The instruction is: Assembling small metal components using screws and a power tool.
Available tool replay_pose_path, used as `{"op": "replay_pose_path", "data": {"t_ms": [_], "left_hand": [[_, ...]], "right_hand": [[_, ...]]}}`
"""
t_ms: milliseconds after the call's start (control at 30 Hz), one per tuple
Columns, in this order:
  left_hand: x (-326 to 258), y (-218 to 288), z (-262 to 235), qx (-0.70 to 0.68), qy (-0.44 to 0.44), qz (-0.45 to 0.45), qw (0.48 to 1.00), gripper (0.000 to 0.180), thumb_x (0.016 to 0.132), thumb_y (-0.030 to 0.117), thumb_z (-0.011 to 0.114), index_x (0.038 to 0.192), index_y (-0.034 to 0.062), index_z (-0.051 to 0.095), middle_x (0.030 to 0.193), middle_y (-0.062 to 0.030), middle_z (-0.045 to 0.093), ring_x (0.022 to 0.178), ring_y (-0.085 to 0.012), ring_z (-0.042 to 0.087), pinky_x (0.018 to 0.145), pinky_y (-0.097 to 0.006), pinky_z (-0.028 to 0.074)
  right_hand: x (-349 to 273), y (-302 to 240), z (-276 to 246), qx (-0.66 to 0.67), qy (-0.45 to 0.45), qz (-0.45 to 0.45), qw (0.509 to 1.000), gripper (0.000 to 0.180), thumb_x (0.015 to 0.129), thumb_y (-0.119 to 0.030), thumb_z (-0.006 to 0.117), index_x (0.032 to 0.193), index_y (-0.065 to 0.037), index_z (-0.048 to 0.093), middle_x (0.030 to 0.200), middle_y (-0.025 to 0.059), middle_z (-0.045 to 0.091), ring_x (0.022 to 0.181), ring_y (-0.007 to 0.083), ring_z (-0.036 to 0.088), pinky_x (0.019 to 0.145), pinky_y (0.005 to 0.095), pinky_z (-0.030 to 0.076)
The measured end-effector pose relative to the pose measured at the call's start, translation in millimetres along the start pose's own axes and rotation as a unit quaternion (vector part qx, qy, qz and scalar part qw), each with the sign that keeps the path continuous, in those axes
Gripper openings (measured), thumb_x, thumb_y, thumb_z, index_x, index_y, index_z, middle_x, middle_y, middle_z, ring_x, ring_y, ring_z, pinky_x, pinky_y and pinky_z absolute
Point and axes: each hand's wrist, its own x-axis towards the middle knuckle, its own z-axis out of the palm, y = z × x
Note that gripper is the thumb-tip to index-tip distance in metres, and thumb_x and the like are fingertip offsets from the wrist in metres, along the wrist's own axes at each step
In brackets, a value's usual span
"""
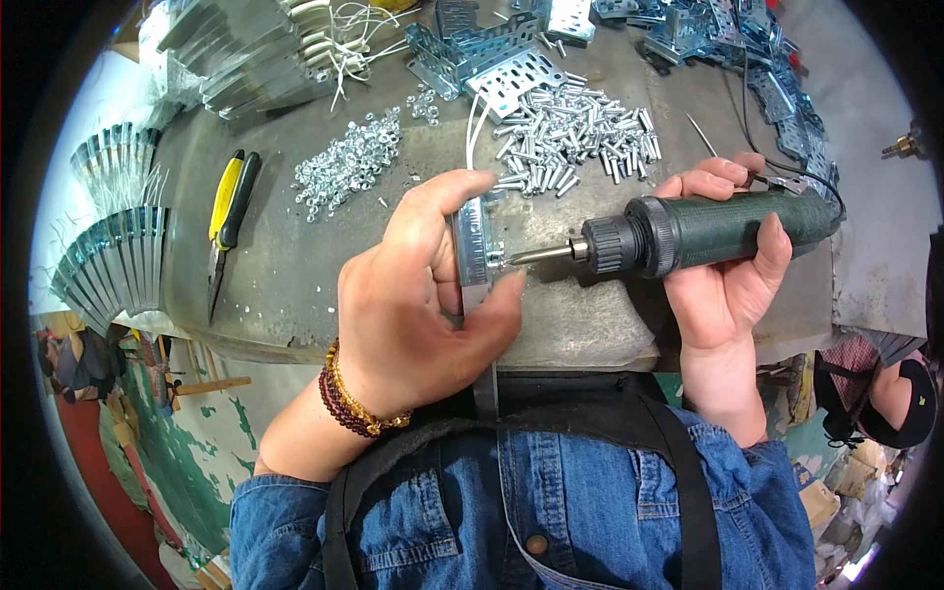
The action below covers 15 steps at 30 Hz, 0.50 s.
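Observation:
Between the thumb and fingers of my left hand (408,270) is a narrow blue-grey metal bracket (472,241), held upright over the bench. White wires (474,138) rise from its far end, and a flat strip (486,393) runs from it toward my body. My right hand (723,290) is closed around a green electric screwdriver (733,231) with a black collar, lying level. Its bit (541,255) points left at small screws on the bracket's side; whether the tip touches them I cannot tell. My left thumb is just below the tip.
Behind my hands lie a pile of screws (580,133) and a heap of nuts (349,162). Yellow-and-black pliers (228,211) rest at left, near fanned-out metal strips (113,261). Slotted metal brackets (506,79) are stacked at the back. The screwdriver's cord (752,118) trails right.

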Motion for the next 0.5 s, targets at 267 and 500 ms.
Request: {"op": "replay_pose_path", "data": {"t_ms": [267, 500], "left_hand": [[-1, 4, -2, 0.031, 0.003, 0.001, 1.000, 0.059, 0.072, -0.002, 0.068, 0.126, -0.0028, 0.044, 0.074, 0.0076, 0.053, 0.053, 0.0041, 0.036, 0.048, -0.012, 0.027], [13, -21, -37, -0.040, 0.119, -0.074, 0.989, 0.031, 0.083, 0.009, 0.066, 0.110, 0.0016, 0.056, 0.066, 0.0037, 0.054, 0.058, -0.0031, 0.048, 0.056, -0.019, 0.040]], "right_hand": [[-2, 7, -3, -0.019, -0.030, 0.002, 0.999, 0.047, 0.071, -0.014, 0.078, 0.114, -0.016, 0.059, 0.107, 0.0029, 0.052, 0.101, 0.0173, 0.052, 0.111, 0.0433, 0.027], [-2, 5, -10, -0.028, -0.054, 0.015, 0.998, 0.055, 0.075, -0.020, 0.077, 0.124, -0.018, 0.052, 0.112, 0.0050, 0.049, 0.106, 0.0177, 0.050, 0.112, 0.0446, 0.028]]}}
